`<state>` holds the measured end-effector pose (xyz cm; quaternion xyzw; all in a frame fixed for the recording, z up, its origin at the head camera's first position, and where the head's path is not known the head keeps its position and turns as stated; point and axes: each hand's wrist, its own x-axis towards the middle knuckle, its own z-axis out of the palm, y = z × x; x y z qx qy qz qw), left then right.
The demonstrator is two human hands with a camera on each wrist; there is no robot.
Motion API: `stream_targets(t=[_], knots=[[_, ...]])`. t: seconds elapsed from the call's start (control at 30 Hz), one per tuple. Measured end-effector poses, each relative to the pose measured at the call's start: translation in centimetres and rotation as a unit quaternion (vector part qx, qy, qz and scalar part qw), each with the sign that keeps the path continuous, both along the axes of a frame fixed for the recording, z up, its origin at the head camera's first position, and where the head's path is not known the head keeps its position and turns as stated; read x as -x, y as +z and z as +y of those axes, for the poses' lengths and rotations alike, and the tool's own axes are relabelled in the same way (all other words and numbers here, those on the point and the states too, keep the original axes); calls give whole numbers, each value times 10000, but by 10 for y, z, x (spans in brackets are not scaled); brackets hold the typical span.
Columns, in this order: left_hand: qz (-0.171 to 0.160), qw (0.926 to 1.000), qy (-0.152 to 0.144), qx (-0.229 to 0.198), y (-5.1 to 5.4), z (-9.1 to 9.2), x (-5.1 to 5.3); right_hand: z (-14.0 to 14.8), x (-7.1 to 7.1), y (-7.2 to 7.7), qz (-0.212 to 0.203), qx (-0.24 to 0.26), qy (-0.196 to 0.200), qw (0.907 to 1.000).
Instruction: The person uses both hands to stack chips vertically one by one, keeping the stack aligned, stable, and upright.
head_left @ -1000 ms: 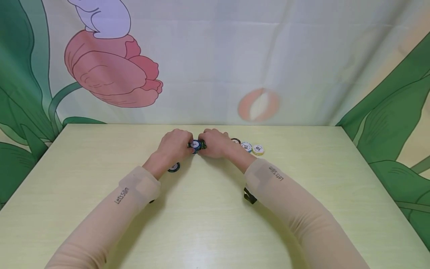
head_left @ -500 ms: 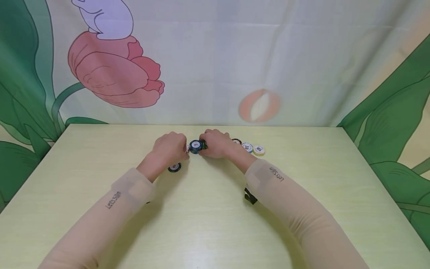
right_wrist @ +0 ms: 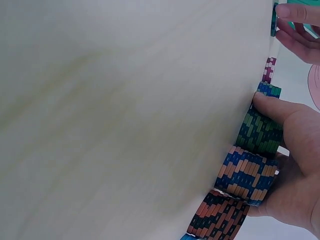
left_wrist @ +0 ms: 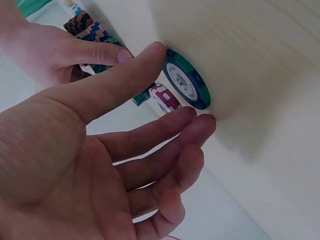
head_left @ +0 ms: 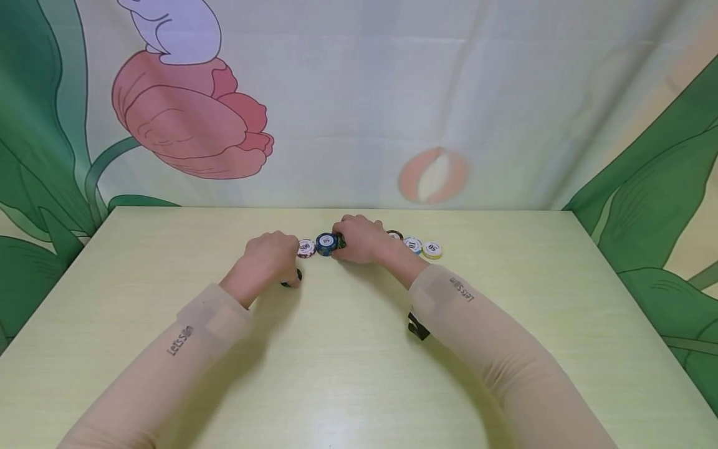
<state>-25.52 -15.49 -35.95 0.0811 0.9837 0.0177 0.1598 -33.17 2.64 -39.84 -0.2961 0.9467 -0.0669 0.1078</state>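
Observation:
My left hand is over a dark green poker chip lying on the table. In the left wrist view its thumb tip and fingertips meet the chip at opposite edges. My right hand holds a stack of green poker chips, its thumb against the side. Just left of that hand stands a blue-green chip stack. Beside it is a white-and-maroon stack.
Right of my right hand, the row goes on with a dark stack, a white-and-blue one and a white-and-yellow one. A printed curtain hangs behind the table's far edge. A black piece shows under my right cuff.
My left hand has moved left and nearer me, from the blue-green stack past the white-and-maroon one to the single chip. My right hand has stayed in place.

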Motion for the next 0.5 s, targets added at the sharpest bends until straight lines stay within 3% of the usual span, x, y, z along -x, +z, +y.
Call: stream_targets(t=[0.5], knots=[[5, 9996, -252, -123, -3, 0, 1, 0, 0, -1, 23, 68, -36, 10000]])
